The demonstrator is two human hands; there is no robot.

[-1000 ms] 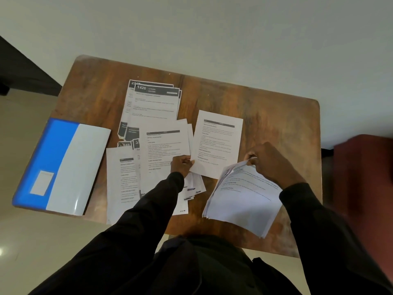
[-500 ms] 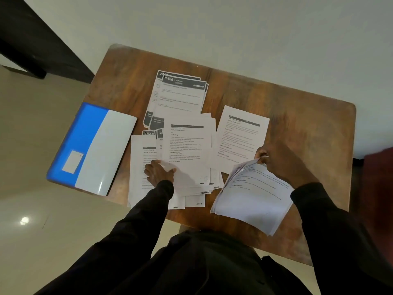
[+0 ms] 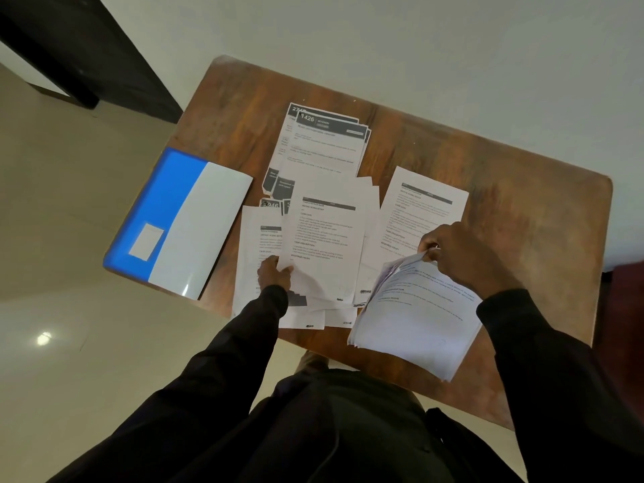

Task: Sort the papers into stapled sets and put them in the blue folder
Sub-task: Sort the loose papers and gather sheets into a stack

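The loose stack of printed pages point(image 3: 414, 318) sits at about 5 o'clock on the table point(image 3: 505, 162). Its far corner is raised and its leaves fan apart there. The right hand point(image 3: 463, 256) has that corner clamped between its fingers point(image 3: 427, 244) and thumb.

At the table's centre lies the middle pile point(image 3: 370, 203), its sheets splayed unevenly. The left hand point(image 3: 273, 273) is at the pile's 7 o'clock, fingers point(image 3: 284, 271) curled together and pinching the near-left corner of the top sheet point(image 3: 324, 238).

A single sheet point(image 3: 423, 203) lies just beside the pile at 3 o'clock, partly under the right hand. Another sheet point(image 3: 251, 235) pokes out from beneath the pile at 9 o'clock. At 12 o'clock is a dark-headed pile point(image 3: 324, 144), its top page marked 1426, with its near edge tucked under the middle pile.

The blue folder point(image 3: 167, 190) lies closed at the table's 9 o'clock, apart from the papers. It is half blue and half white with a pale label, and it overhangs the table's left edge.

Pale floor point(image 3: 69, 238) surrounds the table, and dark furniture point(image 3: 87, 54) stands at 10 o'clock.
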